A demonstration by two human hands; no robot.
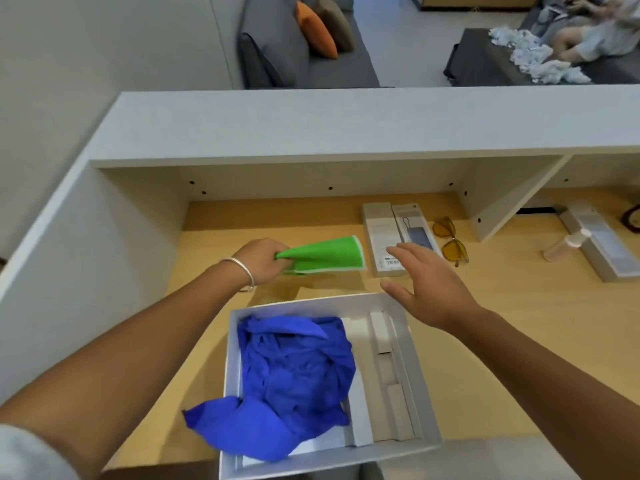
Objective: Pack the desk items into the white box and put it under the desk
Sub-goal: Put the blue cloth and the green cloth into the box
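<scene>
The left hand is closed in a fist around one end of a green cloth, and the rest of the cloth fans out to the right, lifted just above the wooden desk; a thin silver bracelet circles that wrist. The right hand is spread open with the fingers apart, holding nothing, hovering over the desk between the cloth and the far right corner of the white box. That box sits open at the near edge of the desk, straight in front of the person. Inside it a crumpled blue cloth fills the left part and spills over the near left rim, while pale cardboard dividers line the right side. Beyond the open hand, near the back of the desk, two flat product boxes lie side by side, touching, and a pair of yellow-tinted glasses rests just to their right. Farther right lie a small clear bottle and a long grey box. A white shelf spans the desk's back, and past it a grey sofa with an orange cushion.
</scene>
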